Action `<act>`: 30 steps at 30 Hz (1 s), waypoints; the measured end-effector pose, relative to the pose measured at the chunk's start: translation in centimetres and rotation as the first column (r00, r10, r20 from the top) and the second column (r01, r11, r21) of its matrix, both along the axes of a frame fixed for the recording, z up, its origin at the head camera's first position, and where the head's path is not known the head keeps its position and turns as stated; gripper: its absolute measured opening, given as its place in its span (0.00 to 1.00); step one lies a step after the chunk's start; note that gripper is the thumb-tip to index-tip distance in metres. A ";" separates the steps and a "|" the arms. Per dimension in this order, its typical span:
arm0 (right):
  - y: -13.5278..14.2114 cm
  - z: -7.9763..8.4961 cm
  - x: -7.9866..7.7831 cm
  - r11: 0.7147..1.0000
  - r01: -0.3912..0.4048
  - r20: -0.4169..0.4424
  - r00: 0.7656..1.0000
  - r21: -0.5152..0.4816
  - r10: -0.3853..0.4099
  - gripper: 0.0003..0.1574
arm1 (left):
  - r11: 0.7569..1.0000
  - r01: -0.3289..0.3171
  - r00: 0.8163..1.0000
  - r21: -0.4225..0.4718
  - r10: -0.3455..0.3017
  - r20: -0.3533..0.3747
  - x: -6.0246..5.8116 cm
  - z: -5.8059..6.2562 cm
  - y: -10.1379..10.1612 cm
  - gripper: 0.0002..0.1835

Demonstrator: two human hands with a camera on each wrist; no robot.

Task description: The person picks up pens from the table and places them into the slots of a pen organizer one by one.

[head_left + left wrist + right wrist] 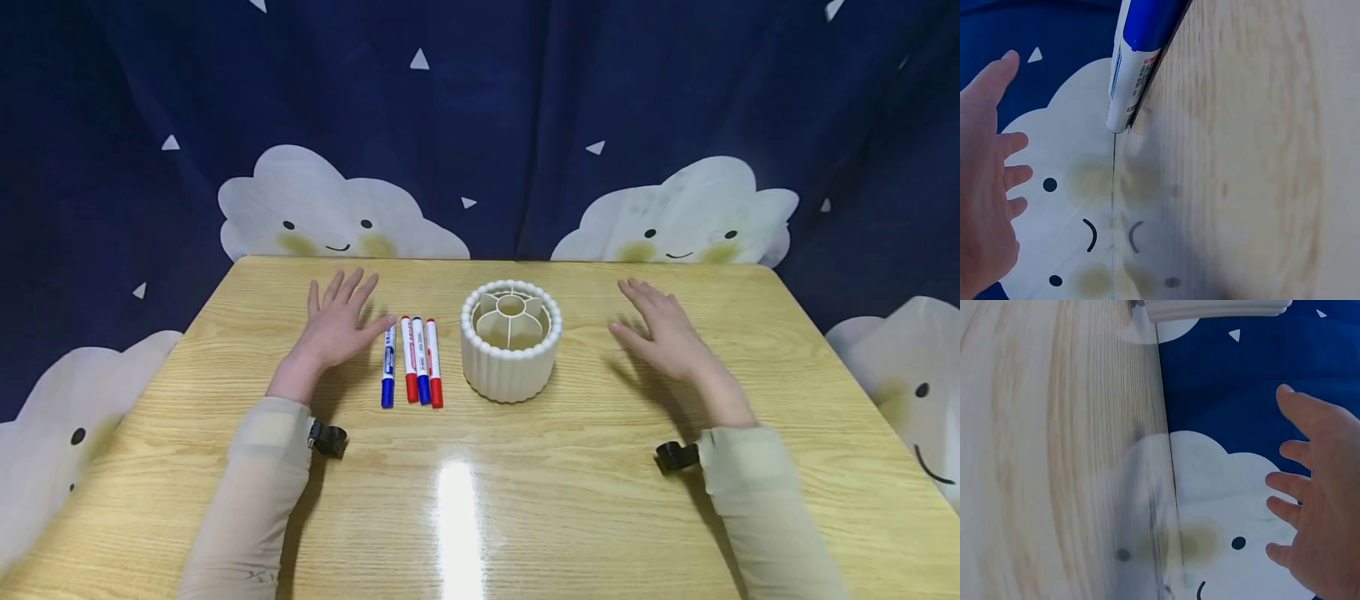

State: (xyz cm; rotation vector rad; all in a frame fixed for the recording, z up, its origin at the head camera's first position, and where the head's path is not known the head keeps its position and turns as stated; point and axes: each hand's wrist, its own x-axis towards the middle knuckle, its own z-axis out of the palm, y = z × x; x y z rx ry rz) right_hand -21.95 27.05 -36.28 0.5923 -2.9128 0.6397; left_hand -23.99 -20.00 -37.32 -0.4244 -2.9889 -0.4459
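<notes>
My left hand (332, 327) has its fingers spread above the table, just left of a row of whiteboard markers. The thumb overlaps the far end of the leftmost blue-capped marker (387, 367) in the head view, but in the left wrist view hand and marker (1132, 81) are apart. Beside it lie a red-capped marker (409, 358), a second blue-capped one (422, 358) and a second red-capped one (434, 362), caps toward me. Right of them stands a white ribbed pen holder (501, 373) with divided compartments. My right hand (663, 337), holding nothing, hovers to its right with fingers extended.
A light wooden table (570, 500) carries everything, with a bright light reflection near its front. Behind it hangs a dark blue curtain (495, 125) printed with white clouds and triangles. Each wrist wears a small black camera, such as the left one (327, 438).
</notes>
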 end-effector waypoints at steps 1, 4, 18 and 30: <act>-0.2 0.0 0.0 1.000 -0.010 0.002 1.000 -0.017 0.010 0.44 | 1.000 0.002 1.000 -0.002 -0.002 -0.001 0.0 -0.1 0.1 0.44; -0.9 0.0 -0.1 0.996 -0.036 0.025 0.999 -0.079 0.038 0.44 | 1.000 0.005 1.000 0.008 -0.005 0.012 -0.1 -0.2 0.2 0.43; -4.7 0.2 0.0 0.935 -0.140 0.083 0.981 -0.327 0.176 0.43 | 0.979 -0.040 0.984 0.200 0.004 0.178 -0.2 -0.6 1.9 0.39; -7.7 2.5 1.0 0.837 -0.267 0.067 0.939 -0.478 0.338 0.45 | 0.980 -0.076 0.965 0.185 0.025 0.260 -0.3 -1.3 2.7 0.32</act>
